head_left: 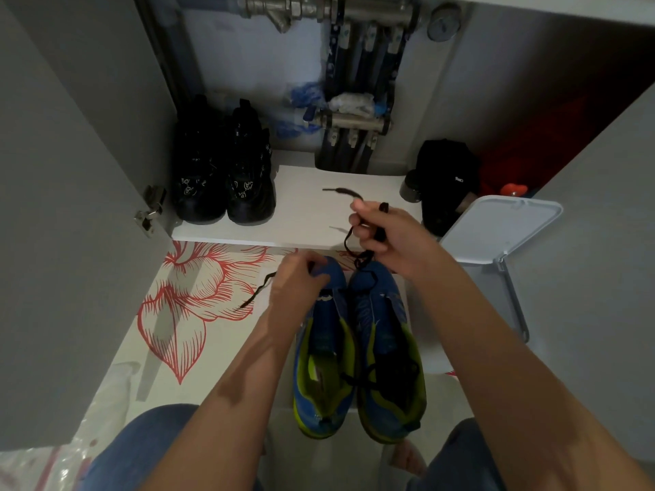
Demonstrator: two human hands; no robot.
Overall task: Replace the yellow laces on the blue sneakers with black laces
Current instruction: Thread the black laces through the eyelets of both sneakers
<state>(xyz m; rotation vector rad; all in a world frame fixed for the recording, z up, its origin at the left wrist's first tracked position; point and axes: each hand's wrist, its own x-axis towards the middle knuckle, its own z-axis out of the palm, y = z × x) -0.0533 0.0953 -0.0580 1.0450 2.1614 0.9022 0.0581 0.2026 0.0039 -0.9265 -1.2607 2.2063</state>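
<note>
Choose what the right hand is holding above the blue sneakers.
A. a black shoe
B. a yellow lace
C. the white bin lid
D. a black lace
D: the right hand has its fingers curled round a black lace that runs down to the blue sneakers.

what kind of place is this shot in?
Probably a home, on the floor at an open utility cupboard used for shoes: pipe manifold at the back, black shoes on its shelf, flower-patterned floor covering in front.
</note>
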